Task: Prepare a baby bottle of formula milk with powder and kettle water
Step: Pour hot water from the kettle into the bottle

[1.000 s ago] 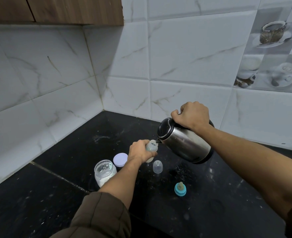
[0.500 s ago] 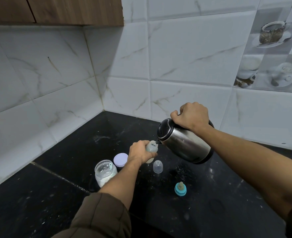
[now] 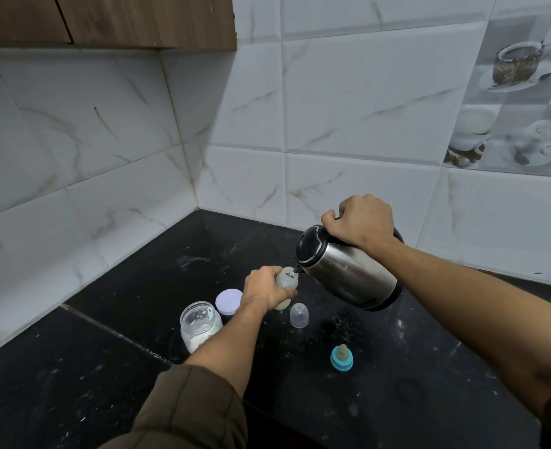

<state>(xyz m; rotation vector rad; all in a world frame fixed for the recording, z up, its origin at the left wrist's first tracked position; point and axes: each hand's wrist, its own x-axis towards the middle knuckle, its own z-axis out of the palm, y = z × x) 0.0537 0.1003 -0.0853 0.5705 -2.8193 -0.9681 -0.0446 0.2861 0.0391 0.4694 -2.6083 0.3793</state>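
Over the black counter (image 3: 397, 367), close to the tiled corner, the steel kettle (image 3: 348, 273) is tipped forward, its spout (image 3: 298, 269) right at the open mouth of the baby bottle (image 3: 287, 280). I can't make out a stream of water.

This is the risky bit, I'd say: a narrow neck under a wide, heavy kettle. Tilt a shade too far and water could surge past the rim and over the fingers below. If it's hot, that hand may flinch and the bottle goes with it. Overfilling is a danger too, since the hand covers much of the bottle's wall and hides the level. The open powder jar (image 3: 199, 325) stands just beside the left forearm, so a nudge or a splash could spoil the powder. The clear cap (image 3: 299, 315) sits just beside the bottle, easy to knock. The lilac lid (image 3: 228, 299) and the blue-ringed teat (image 3: 342, 357) lie on the counter, the teat well apart.

Now the hands. The left hand (image 3: 262, 291) is wrapped round the bottle's body, knuckles up, neck poking out toward the spout, arm reaching forward from a brown sleeve. Whether the base rests on the counter, I can't tell. The right hand (image 3: 360, 223) is clenched round the kettle's top handle, forearm coming in from the right.
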